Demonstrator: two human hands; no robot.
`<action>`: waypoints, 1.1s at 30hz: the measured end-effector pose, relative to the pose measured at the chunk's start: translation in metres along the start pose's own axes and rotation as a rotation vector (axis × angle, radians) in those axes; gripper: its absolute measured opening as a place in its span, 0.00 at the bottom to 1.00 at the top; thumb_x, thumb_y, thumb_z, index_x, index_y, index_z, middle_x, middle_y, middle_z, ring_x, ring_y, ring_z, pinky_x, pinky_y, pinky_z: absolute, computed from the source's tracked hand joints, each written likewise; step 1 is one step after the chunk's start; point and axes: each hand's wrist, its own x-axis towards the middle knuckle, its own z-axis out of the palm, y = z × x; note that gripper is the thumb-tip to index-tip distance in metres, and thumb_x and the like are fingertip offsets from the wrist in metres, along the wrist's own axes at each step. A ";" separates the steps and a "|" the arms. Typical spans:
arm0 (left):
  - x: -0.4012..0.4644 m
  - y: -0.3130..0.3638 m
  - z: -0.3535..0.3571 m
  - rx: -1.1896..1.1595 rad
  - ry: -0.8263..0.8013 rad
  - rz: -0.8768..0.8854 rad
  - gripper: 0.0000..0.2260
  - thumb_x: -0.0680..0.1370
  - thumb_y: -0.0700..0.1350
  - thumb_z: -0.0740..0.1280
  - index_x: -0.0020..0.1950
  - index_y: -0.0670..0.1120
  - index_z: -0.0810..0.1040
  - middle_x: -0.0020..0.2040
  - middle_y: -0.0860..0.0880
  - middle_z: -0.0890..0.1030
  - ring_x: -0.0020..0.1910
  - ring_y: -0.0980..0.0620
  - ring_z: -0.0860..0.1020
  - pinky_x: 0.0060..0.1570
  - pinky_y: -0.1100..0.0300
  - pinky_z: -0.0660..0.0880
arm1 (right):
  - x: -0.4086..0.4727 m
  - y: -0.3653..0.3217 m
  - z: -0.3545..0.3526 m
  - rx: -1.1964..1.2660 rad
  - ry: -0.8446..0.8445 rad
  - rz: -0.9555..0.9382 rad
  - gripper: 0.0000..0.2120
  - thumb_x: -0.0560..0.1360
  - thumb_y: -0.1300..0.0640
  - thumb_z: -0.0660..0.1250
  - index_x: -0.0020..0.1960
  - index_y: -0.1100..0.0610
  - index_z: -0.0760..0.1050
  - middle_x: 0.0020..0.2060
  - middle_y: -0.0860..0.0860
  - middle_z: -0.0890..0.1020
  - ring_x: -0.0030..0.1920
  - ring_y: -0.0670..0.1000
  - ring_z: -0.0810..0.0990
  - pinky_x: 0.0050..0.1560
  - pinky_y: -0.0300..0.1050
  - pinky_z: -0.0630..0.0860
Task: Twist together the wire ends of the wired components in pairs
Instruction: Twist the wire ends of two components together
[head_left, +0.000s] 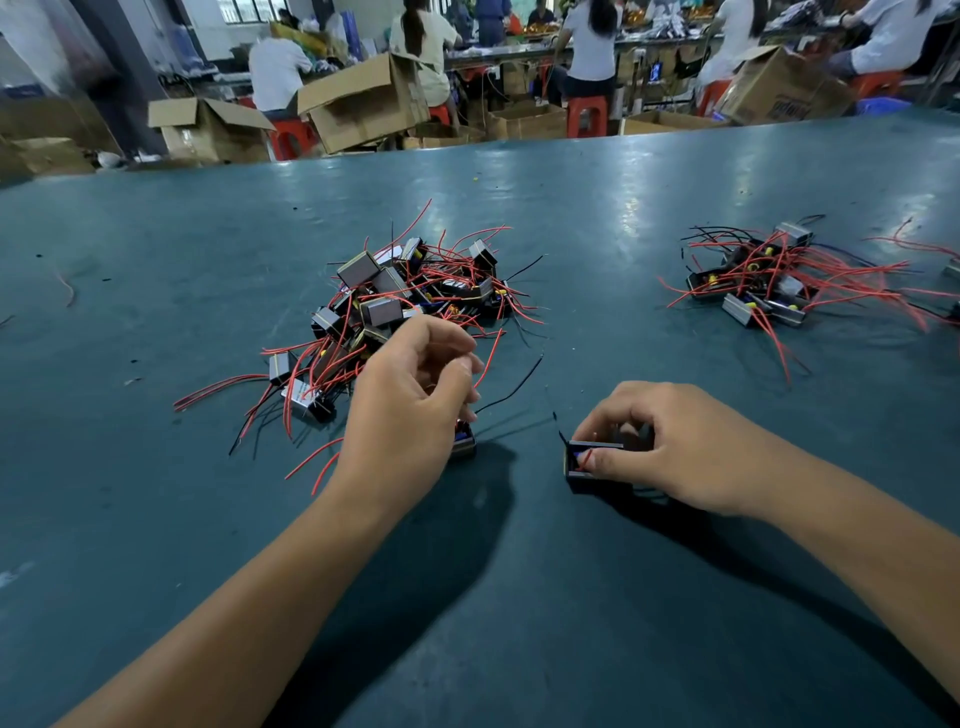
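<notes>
A tangled pile of small wired components (400, 296) with red and black leads lies on the green table (519, 597), just beyond my left hand. My left hand (410, 410) has its fingers curled round one component (465, 441), which peeks out below the fingertips; a red wire (488, 364) and a black wire (511, 387) run out from it. My right hand (670, 447) grips another black component (592, 465) against the table, with the thumb on its red lead. The two held parts are apart.
A second heap of components (769, 280) with long red wires lies at the right. A stray red wire (67, 288) sits far left. Beyond the table's far edge are cardboard boxes (358, 98), red stools and seated people working.
</notes>
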 end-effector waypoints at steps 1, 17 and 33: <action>0.000 -0.001 0.001 0.027 -0.011 -0.007 0.10 0.80 0.33 0.63 0.48 0.48 0.77 0.41 0.49 0.82 0.35 0.53 0.79 0.37 0.52 0.81 | 0.001 0.000 0.002 0.011 0.030 -0.002 0.06 0.70 0.44 0.75 0.45 0.43 0.81 0.41 0.42 0.81 0.39 0.39 0.78 0.39 0.33 0.71; 0.015 -0.001 -0.015 -0.265 0.300 0.015 0.12 0.77 0.32 0.58 0.46 0.46 0.76 0.38 0.51 0.78 0.31 0.53 0.73 0.30 0.62 0.72 | -0.002 -0.001 0.004 -0.003 0.169 -0.077 0.04 0.74 0.47 0.71 0.42 0.45 0.81 0.36 0.35 0.82 0.39 0.36 0.79 0.38 0.27 0.69; -0.015 -0.008 0.034 -0.249 -0.418 -0.513 0.05 0.81 0.38 0.62 0.57 0.43 0.74 0.33 0.46 0.80 0.20 0.51 0.71 0.17 0.67 0.61 | -0.002 -0.012 0.011 0.054 0.299 -0.051 0.08 0.71 0.51 0.76 0.36 0.49 0.79 0.29 0.35 0.79 0.27 0.39 0.74 0.30 0.28 0.67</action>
